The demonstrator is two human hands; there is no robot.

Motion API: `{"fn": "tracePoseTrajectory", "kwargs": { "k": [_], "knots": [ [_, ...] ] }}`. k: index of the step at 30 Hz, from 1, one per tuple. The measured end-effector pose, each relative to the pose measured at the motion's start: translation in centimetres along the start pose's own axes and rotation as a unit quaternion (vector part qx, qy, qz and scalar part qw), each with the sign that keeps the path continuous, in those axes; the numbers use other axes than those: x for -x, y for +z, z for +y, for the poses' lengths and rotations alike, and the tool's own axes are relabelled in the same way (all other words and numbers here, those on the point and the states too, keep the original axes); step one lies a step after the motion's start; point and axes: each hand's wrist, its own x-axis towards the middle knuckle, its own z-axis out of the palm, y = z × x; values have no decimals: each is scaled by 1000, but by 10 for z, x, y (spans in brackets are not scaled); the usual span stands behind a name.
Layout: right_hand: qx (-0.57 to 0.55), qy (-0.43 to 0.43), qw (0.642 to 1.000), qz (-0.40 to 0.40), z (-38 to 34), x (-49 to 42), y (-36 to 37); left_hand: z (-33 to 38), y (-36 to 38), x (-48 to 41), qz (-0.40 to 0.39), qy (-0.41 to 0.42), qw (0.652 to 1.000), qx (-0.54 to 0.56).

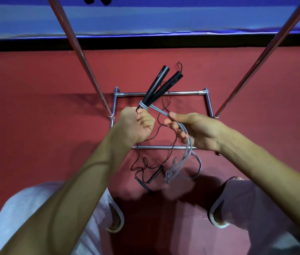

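Left hand (pixel 136 124) up in front of the chest, fingers clamped round the bottom ends of the two black handles (pixel 159 85), which splay up and away in a V. The grey rope (pixel 186 144) is looped round them just above that fist. It runs across to the right hand (pixel 197 131), thumb and fingers pinched on it, and its slack hangs in loops below. A thin black cord (pixel 139 159) dangles between the hands, over the metal frame (pixel 182 92) on the red floor (pixel 53 107).
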Motion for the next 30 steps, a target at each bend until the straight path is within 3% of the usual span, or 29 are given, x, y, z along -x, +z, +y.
{"fn": "tracePoseTrajectory", "kwargs": {
  "k": [3,4,5,7,8,13,15,20,22,25,28,30],
  "knots": [
    [133,-85,986,47,9,-2,2,-4,-2,-3,20,26,999,-5],
    [249,-152,951,102,15,-1,1,-5,-2,-5,31,29,999,-2],
    [395,-227,873,173,20,-2,-2,-8,-3,-6,44,35,998,-8],
    [607,-321,680,256,27,0,-4,-13,-3,-9,74,65,994,-39],
    [654,-333,626,263,28,2,0,-15,-2,-11,92,90,990,-64],
    [722,-372,545,211,22,6,5,-22,-9,-21,188,239,917,-257],
    [725,-381,545,179,16,11,1,-21,-9,-22,222,303,850,-371],
    [732,-348,565,154,-2,22,-7,-26,-6,-11,223,417,615,-631],
    [728,-336,581,141,-5,23,-10,-29,-5,-8,201,423,558,-685],
    [695,-318,634,122,-13,28,-21,-28,-1,-2,138,400,543,-725],
    [563,-302,765,82,-20,31,-30,-20,4,10,24,420,557,-716],
    [492,-292,818,57,-22,33,-28,-15,5,14,-54,417,555,-718]
  ]
}}
